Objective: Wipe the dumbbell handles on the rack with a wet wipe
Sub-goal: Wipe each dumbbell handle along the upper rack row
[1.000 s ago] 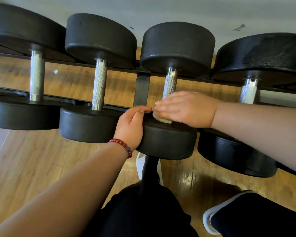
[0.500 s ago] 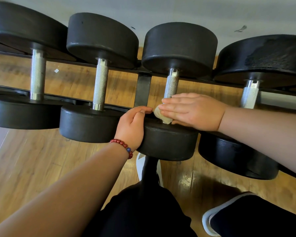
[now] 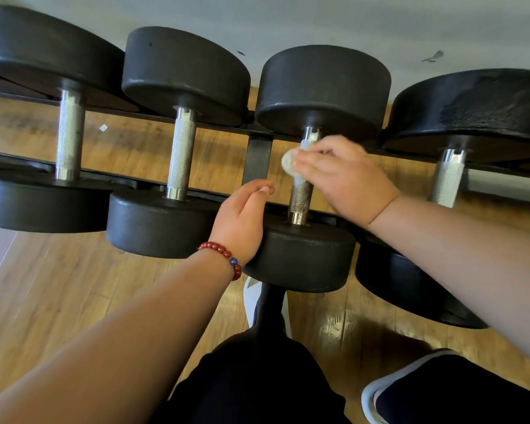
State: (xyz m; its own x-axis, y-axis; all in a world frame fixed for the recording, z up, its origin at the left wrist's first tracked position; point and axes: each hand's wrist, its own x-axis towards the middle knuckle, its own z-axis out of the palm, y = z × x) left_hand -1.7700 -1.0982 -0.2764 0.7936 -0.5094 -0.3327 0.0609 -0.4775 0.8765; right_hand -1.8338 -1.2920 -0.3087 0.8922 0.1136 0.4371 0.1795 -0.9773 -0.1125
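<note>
Downward view over a low black rack point(image 3: 259, 160) holding four black dumbbells side by side, steel handles pointing away; wooden floor point(image 3: 58, 301) beneath.

Right hand point(image 3: 346, 182) coming in from the right side, fingers curled round a pale wet wipe point(image 3: 288, 163) and clamping it against the far half of the third handle point(image 3: 301, 195); wipe bunched up, bulging out just left of the fingertips; near half of that knurled handle bare and in plain sight down to its collar.

Left hand point(image 3: 240, 217) resting on the left edge of the third dumbbell's near head point(image 3: 303, 261), fingers relaxed and nearly straight, gripping nothing, seemingly steadying the weight; red bead bracelet point(image 3: 222, 255) at that wrist.

First handle point(image 3: 69, 136), second handle point(image 3: 181, 157) and fourth handle point(image 3: 448, 182) touched by neither hand; no telling wiped from unwiped by the shine alone.

Judged as mid-stroke on the third handle, with the bare near half yet to cover. Next, most likely: drawing the wipe back along the knurling toward the near collar, with a twist of the wrist to reach the underside; calling for a steady squeeze to keep the wipe from slipping off, and a firm brace against rolling; after that, probably across to the fourth handle just to the right.

Dark trouser legs and a white-soled shoe point(image 3: 368, 402) at the bottom edge.
</note>
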